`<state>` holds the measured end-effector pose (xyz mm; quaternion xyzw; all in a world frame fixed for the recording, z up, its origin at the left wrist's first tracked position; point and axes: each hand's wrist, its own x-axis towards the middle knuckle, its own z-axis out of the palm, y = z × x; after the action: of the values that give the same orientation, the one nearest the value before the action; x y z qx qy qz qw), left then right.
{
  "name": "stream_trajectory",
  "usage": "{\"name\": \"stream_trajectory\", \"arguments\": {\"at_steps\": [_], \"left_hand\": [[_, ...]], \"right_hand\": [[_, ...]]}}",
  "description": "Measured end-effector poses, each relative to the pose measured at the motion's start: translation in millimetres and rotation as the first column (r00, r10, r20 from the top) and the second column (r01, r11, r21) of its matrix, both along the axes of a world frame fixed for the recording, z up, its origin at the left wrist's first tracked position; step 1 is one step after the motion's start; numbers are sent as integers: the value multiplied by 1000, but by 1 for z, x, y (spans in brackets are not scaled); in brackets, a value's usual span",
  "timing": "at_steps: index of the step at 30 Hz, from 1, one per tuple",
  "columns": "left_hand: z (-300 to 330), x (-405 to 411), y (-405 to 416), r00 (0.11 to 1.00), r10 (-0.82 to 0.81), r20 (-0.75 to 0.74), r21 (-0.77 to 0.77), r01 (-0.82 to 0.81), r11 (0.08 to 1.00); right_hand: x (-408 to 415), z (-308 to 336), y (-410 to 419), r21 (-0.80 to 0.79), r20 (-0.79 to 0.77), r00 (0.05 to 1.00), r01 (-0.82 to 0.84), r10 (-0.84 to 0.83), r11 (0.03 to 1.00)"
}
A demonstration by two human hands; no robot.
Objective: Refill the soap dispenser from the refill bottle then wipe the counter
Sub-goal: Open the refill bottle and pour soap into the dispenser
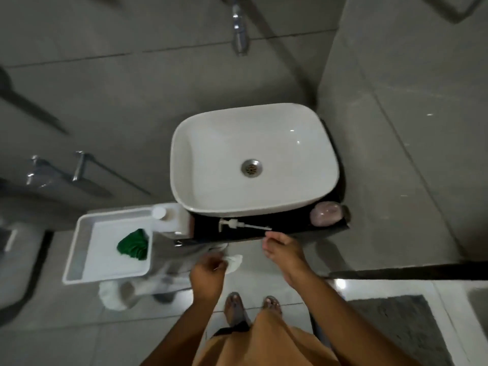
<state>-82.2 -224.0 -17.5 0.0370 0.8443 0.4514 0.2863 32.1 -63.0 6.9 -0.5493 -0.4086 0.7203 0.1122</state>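
Grey tiles walled a dim bathroom where the pump head [244, 225] of the soap dispenser lay flat on the dark counter [290, 228], along its front edge, its tube running rightward toward the right hand [281, 248]. That hand, the nearer one, hovered just off the tube's tip with fingers loosely apart. The left hand [208, 270] pinched a white cloth [233, 261] below the counter edge. The refill bottle [169, 216] stood at the counter's left end. The dispenser's body was hard to make out.
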Motion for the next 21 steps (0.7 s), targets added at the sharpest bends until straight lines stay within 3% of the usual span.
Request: {"name": "stream_trajectory", "arguments": {"at_steps": [2,4,7,10,12,21], "left_hand": [[5,-28,-40,990,123,-64,-78,-127,989],[15,-63,-64,980,182,-86,-49,-187,981],[37,-117,-68,988,-20,-152,21,23,1000],[53,-160,-61,931,-266,-248,112,300,947],[58,-177,-52,897,-359,-257,96,394,914],[55,-186,-47,884,-413,-221,124,445,887]], "right_hand": [[-37,8,-19,-59,-64,995,-77,73,995],[-74,16,-37,-85,-88,984,-161,154,983],[-116,30,-56,-79,-93,966,-249,242,965],[-143,41,-66,-46,-109,951,-297,291,954],[-154,44,-68,-23,-100,947,-310,307,950],[-162,56,-66,118,14,879,-474,476,872]]}}
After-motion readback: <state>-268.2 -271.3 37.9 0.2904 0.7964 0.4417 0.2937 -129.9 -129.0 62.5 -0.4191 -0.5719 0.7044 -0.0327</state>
